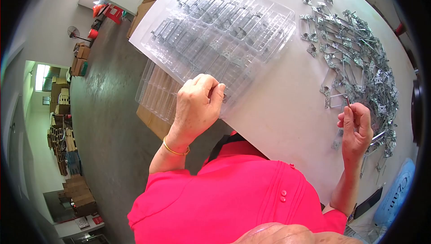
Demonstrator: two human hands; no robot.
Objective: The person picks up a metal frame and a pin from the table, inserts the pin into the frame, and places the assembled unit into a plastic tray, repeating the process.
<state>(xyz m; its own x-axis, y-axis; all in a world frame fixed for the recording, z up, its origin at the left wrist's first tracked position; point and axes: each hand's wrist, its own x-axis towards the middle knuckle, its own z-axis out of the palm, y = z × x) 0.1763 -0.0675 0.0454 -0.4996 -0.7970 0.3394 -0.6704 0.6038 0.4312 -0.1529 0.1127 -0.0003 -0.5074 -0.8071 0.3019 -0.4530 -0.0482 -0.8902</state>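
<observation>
My left hand [200, 102] is closed at the near edge of a clear plastic tray [280, 17], thumb against the curled fingers. Whatever it pinches is hidden or too small to name. Rows of small metal bracket assemblies [211, 8] lie in the tray's compartments. On the right, my right hand [357, 127] pinches a thin reddish rod [347, 101], its tip pointing up and away from me. That hand is beside a large tangled heap of metal brackets [359, 60] with long arms.
The white table [278, 105] carries both tray and heap. Another clear tray [155, 91] rests on a cardboard box [155, 123] beside the table, at left. A blue plastic bag [397, 194] is at lower right. Stacked cartons [81, 57] stand across the floor.
</observation>
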